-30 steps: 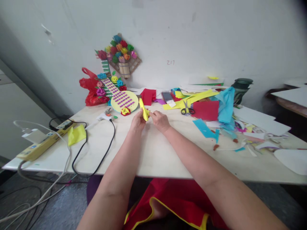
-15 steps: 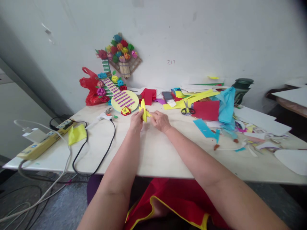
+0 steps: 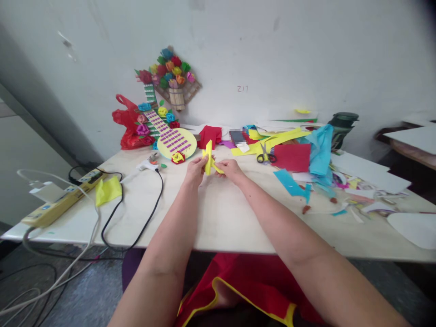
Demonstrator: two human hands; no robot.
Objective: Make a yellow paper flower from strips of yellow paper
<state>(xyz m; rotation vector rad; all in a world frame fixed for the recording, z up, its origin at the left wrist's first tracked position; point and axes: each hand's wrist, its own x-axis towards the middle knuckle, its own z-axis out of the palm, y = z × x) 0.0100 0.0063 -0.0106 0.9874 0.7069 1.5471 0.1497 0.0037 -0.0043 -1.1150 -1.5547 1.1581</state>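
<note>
Both my hands meet over the middle of the pale table (image 3: 218,213), pinching a small folded yellow paper piece (image 3: 209,159). My left hand (image 3: 195,171) grips its left side with closed fingers. My right hand (image 3: 232,170) holds the lower right part, fingers curled round it. One strip of the paper stands upright between the hands, another bends towards the right hand. Just behind the hands lies a yellow paper guitar (image 3: 172,138) with purple bars and small paper roses.
Scissors (image 3: 266,156), red paper (image 3: 292,157), blue paper (image 3: 318,152) and yellow strips lie to the right. A glue gun (image 3: 148,164) with a black cord, a yellow power strip (image 3: 56,205) and a yellow scrap (image 3: 108,190) are on the left. A red bag (image 3: 127,129) sits against the wall.
The yellow paper has been turned and folded between my fingers; its strip now stands more upright and a bit further right. Both hands shifted slightly to the right.
</note>
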